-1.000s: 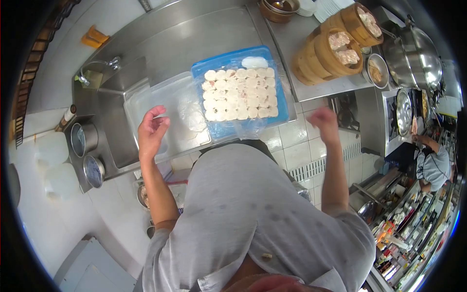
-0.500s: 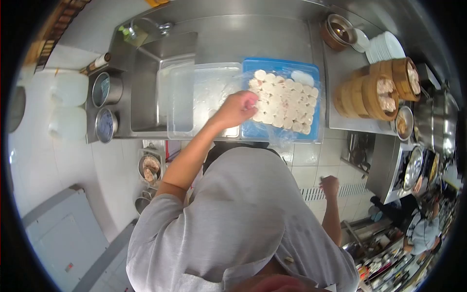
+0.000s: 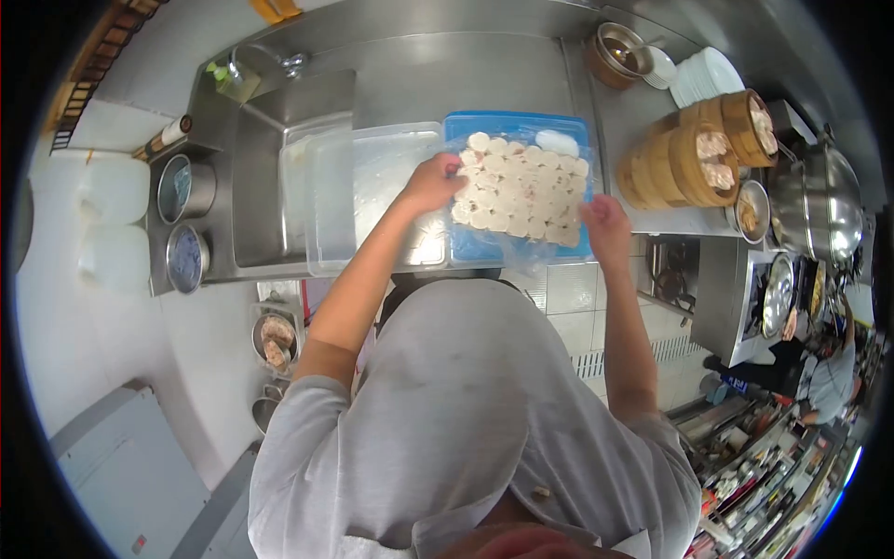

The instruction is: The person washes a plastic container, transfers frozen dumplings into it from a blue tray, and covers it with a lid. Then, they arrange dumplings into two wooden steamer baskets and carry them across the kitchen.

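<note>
Rows of pale round dumplings (image 3: 521,194) sit packed together on clear plastic film (image 3: 514,248) in a blue tray (image 3: 466,250). A smooth white oval piece (image 3: 557,142) lies at their back edge. At the left edge of the dumplings, my left hand (image 3: 434,184) is closed, its fingertips pinched on the film. My right hand (image 3: 607,224) is at the tray's right edge with its fingers curled together; what they hold, if anything, is hidden. Left of the blue tray lies a translucent plastic container (image 3: 328,200), under my left forearm.
A steel sink (image 3: 265,186) is at the left, with metal pots (image 3: 185,189) beyond it. Bamboo steamers (image 3: 675,168) of food, white plates (image 3: 708,76) and a metal bowl (image 3: 750,210) stand at the right. Another person (image 3: 824,382) is at the far right.
My right hand has risen from low beside my body to the tray's right edge. My left hand stays at the dumplings' left edge. The whole view has shifted slightly.
</note>
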`<state>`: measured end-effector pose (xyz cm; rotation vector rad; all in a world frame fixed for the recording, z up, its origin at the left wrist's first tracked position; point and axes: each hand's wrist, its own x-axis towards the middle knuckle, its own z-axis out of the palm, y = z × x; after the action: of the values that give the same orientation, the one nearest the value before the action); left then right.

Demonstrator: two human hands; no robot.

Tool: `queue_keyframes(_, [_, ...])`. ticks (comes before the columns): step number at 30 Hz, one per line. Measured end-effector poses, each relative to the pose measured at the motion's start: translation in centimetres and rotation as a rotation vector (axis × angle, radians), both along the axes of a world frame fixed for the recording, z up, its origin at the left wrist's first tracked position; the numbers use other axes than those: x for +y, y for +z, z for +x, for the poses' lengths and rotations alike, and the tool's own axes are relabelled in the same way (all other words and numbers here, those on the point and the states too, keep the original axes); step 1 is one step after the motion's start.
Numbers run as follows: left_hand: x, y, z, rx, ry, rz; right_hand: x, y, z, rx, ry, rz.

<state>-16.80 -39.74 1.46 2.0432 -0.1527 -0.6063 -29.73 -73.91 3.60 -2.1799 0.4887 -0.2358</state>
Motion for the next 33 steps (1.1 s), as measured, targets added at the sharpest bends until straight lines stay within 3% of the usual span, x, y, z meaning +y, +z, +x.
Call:
queue_keyframes(9, [-1.4, 0.5, 2.1, 0.341, 0.209, -0.281, 0.3, -2.7, 2.2, 0.182, -0.163, 0.081])
queue_keyframes(13, [-1.1, 0.2, 3.7, 0.531, 0.124, -0.319, 0.3, -2.4, 2.7, 0.28, -0.182, 0.135])
queue_keyframes(16, [-1.7, 1.3, 3.9, 0.6, 0.035, -0.331, 0.3, -0.8, 2.9, 0.308, -0.194, 0.573])
queue_keyframes(19, [-3.1, 2.2, 2.4, 0.577, 0.078, -0.367, 0.5, 1.7, 2.7, 0.363, -0.181, 0.722])
queue_keyframes(22, [-3.4, 2.4, 0.6, 0.59, 0.122, -0.511, 0.2, 0.5, 2.3, 0.28, -0.136, 0.861])
queue_keyframes(31, [-2.9, 2.0, -1.2, 0.801, 0.127, -0.886, -0.8, 1.1, 2.4, 0.274, 0.006, 0.948])
queue_keyframes(33, [-2.9, 2.2, -1.8, 0.823, 0.138, -0.971, -0.3, 1.2, 2.2, 0.201, -0.001, 1.115])
